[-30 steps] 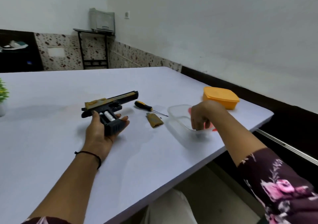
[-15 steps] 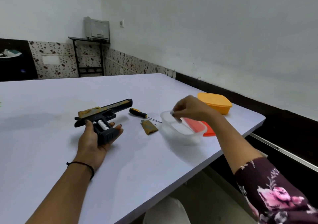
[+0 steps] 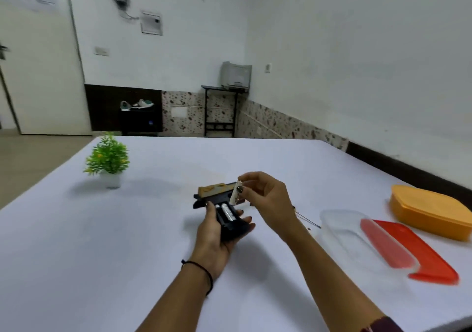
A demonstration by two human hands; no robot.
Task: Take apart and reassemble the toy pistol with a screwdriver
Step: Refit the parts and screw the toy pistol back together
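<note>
The black and tan toy pistol (image 3: 213,195) lies on its side at the middle of the white table (image 3: 127,242). My left hand (image 3: 217,237) grips its black handle from below. The handle's side is open and two white batteries (image 3: 228,212) show inside. My right hand (image 3: 265,199) is just above the pistol and pinches a third white battery (image 3: 235,192) between thumb and fingers, held upright over the handle. Only the thin shaft of the screwdriver (image 3: 306,220) shows, behind my right wrist.
A clear plastic box (image 3: 357,242) stands to the right, with a red lid (image 3: 429,252) beside it and an orange lidded box (image 3: 431,210) further right. A small green potted plant (image 3: 108,159) stands at the far left. The table's right edge is close.
My right hand came from the clear box over to the pistol, now holding a battery. The view swung left, so the plant shows. My left hand kept its hold on the handle.
</note>
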